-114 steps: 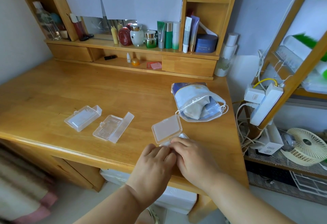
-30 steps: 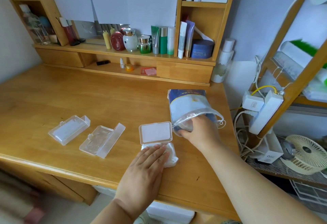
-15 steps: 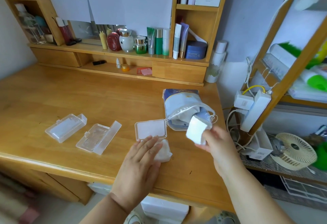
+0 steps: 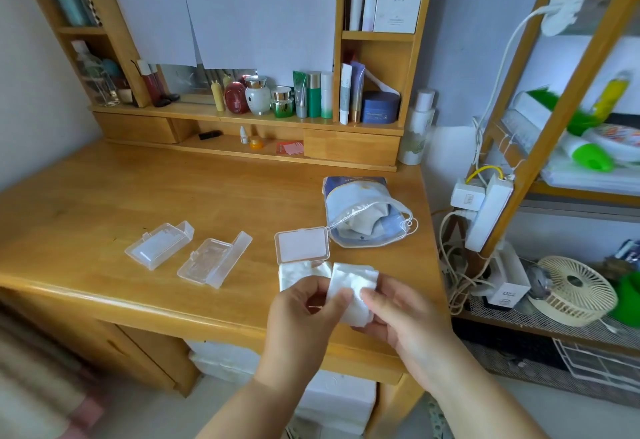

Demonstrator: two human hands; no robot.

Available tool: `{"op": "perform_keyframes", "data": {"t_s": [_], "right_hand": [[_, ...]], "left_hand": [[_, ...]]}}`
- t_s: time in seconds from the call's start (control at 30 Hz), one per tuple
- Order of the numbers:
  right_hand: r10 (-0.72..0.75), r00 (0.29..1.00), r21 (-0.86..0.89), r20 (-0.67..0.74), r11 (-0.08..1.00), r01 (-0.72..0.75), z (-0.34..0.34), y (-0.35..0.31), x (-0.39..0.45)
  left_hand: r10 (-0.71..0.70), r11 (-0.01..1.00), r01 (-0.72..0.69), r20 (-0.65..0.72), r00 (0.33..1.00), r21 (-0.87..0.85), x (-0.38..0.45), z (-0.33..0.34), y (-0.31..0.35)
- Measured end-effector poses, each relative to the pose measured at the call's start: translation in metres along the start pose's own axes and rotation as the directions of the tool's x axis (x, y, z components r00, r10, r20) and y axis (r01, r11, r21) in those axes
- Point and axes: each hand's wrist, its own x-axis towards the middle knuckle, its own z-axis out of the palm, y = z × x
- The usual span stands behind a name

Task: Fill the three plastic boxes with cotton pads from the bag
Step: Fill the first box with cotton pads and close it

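Note:
Three clear plastic boxes lie on the wooden desk (image 4: 104, 203). The left box (image 4: 159, 245) is closed and looks white inside. The middle box (image 4: 214, 258) lies open and looks empty. The right box (image 4: 300, 245) stands with its lid up, its base packed with white cotton pads (image 4: 294, 274). The blue-and-clear bag (image 4: 363, 216) lies open behind it with pads inside. A white cotton pad (image 4: 353, 291) hangs just in front of the right box, pinched by my left hand (image 4: 308, 317) on its left edge and my right hand (image 4: 398, 314) on its right.
A shelf unit with cosmetics bottles and jars (image 4: 298, 99) runs along the desk's back. A white lotion bottle (image 4: 417, 126) stands at the back right corner. Right of the desk is a wooden rack with a power strip (image 4: 485, 216), cables and a small fan (image 4: 571, 289).
My right hand drew a cotton pad out of the bag and brought it toward me. My left hand lifted off the pads in the right box and took hold of the pad too.

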Motion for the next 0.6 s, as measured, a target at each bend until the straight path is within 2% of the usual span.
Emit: {"op": "perform_keyframes", "data": {"t_s": [0.07,0.17,0.27,0.37,0.47,0.53,0.6], "right_hand": [[0.004,0.994,-0.068,-0.106,0.998,-0.011,0.003,0.005,-0.001],[0.096,0.986,-0.064,-0.139,0.992,-0.106,0.009,0.011,-0.001],[0.138,0.977,-0.033,-0.164,0.989,-0.146,0.014,0.015,-0.002],[0.127,0.975,-0.101,-0.181,0.984,-0.147,0.014,0.021,0.004],[0.090,0.980,-0.135,-0.177,0.984,-0.115,0.016,0.022,0.012],[0.018,0.977,-0.179,-0.214,0.982,-0.058,0.012,0.020,0.021],[-0.072,0.966,-0.336,-0.249,0.942,-0.017,0.003,0.018,0.031]], "left_hand": [[-0.043,0.997,0.044,0.017,0.999,-0.067,-0.004,-0.001,-0.004],[-0.096,0.989,0.098,0.027,0.995,-0.114,-0.008,-0.002,-0.015],[-0.083,0.981,0.082,0.001,0.997,-0.177,-0.011,-0.002,-0.021],[-0.035,0.969,0.049,0.059,0.998,-0.243,-0.012,-0.004,-0.028],[0.066,0.996,-0.063,0.050,0.997,-0.063,-0.006,-0.012,-0.032],[0.089,0.996,-0.088,-0.056,0.994,0.013,0.011,-0.024,-0.031],[0.081,0.996,-0.074,-0.160,0.984,0.048,0.037,-0.038,-0.028]]}}
